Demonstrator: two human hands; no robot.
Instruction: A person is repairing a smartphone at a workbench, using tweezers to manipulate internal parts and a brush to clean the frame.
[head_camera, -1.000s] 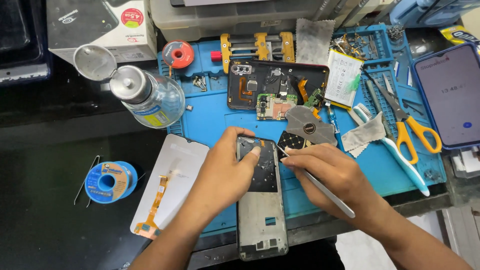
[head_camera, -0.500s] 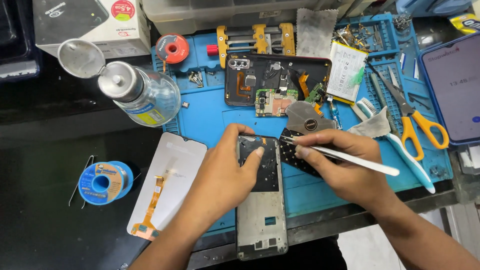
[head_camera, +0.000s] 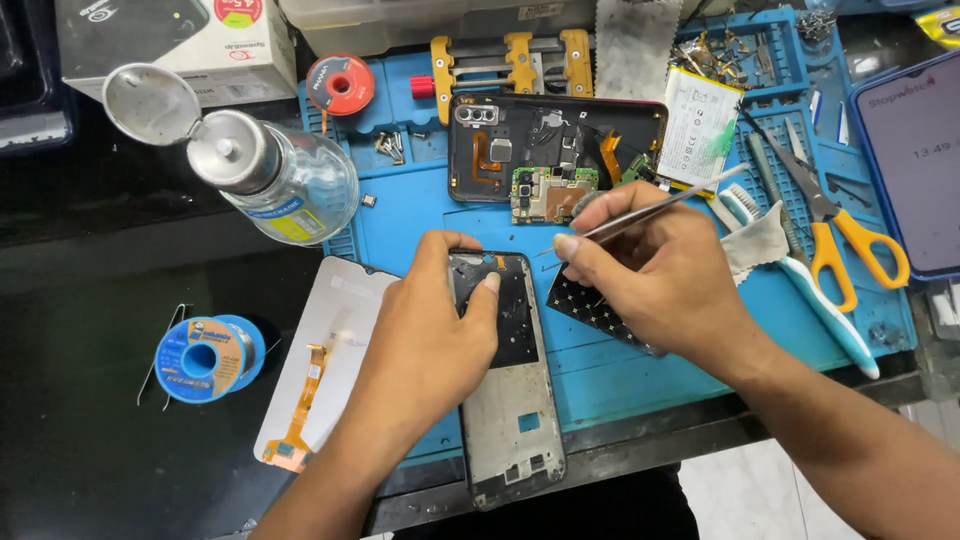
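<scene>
Metal tweezers (head_camera: 650, 210) I'm pinching in my right hand (head_camera: 660, 280) risk scratching the phone frame (head_camera: 505, 370) my left hand (head_camera: 430, 340) is gripping.

shiny metal tweezers (head_camera: 650, 212), matt blue rubber mat (head_camera: 640, 370)

Our left hand (head_camera: 425, 335) lying on the phone frame (head_camera: 510, 400) at the mat's (head_camera: 420, 225) front edge, our right hand (head_camera: 655, 280) sitting just right of it, the screen panel (head_camera: 325, 350) lying to its left, the opened phone (head_camera: 555, 150) resting behind, the scissors (head_camera: 835, 225) lying far right.
</scene>
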